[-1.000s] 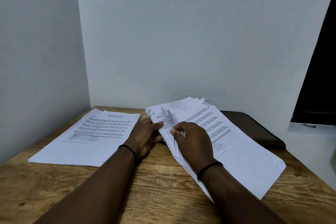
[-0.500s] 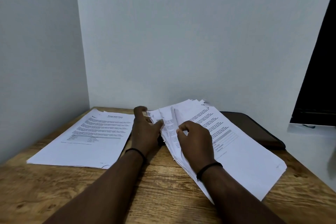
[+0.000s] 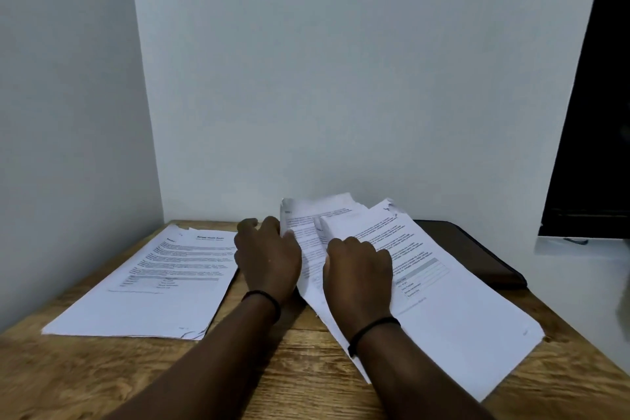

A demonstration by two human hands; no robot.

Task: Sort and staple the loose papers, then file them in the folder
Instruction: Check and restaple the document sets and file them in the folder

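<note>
The unsorted stack (image 3: 443,290) lies on the right half of the surface (image 3: 102,382), long axis running from the near right edge toward the far wall. The right hand (image 3: 358,273) rests on its left margin, fingers curled over the fanned sheet edges; what the grip encloses cannot be told. The left hand (image 3: 269,259) touches the same fanned edge from the left, fingers loosely bent. The sorted pile (image 3: 146,286) lies flat just left of the left hand, which is nearer to it. The dark folder (image 3: 477,256) is partly covered by the stack. No stapler is visible; the print is illegible.
</note>
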